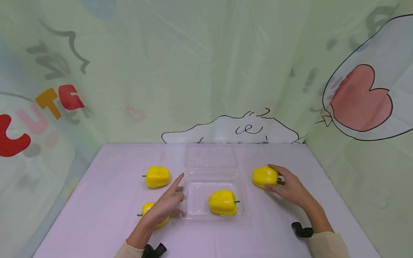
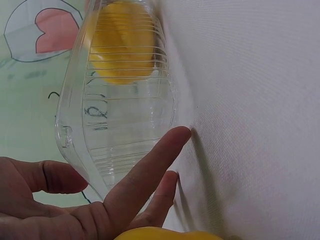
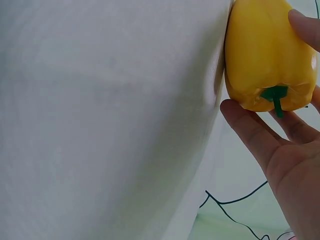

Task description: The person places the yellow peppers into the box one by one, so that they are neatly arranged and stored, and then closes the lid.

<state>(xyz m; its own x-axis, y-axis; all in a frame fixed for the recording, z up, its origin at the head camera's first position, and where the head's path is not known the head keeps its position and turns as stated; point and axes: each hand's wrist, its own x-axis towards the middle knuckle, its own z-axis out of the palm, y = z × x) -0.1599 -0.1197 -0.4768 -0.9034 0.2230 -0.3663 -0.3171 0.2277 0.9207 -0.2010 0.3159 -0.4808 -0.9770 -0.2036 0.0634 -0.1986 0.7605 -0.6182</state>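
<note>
1. Pale green backdrop (image 1: 206, 71), printed with letters, a balloon and a heart: rises beyond the clear container.
2. White table (image 1: 96, 215): spreads under the clear container and around it.
3. Clear container (image 1: 198, 200): its lid (image 1: 211, 157) lies open on the far side.
4. Left hand (image 1: 167, 202): at the container's left end, released, index finger straight; I cannot tell whether it touches the wall.
5. Right hand (image 1: 288, 186): right of the container, grasping the right pepper (image 1: 264, 177) at its stem end, thumb and fingers about it.
6. 3 more yellow peppers: the inner pepper (image 1: 223, 202) sits in the container's right half, stem pointing right; the far left pepper (image 1: 157, 176) and near left pepper (image 1: 148, 207) lie left of the container, the latter partly behind the left hand.
7. 2 black wrist pieces (image 1: 302, 229): nearer the person than the container.
</note>
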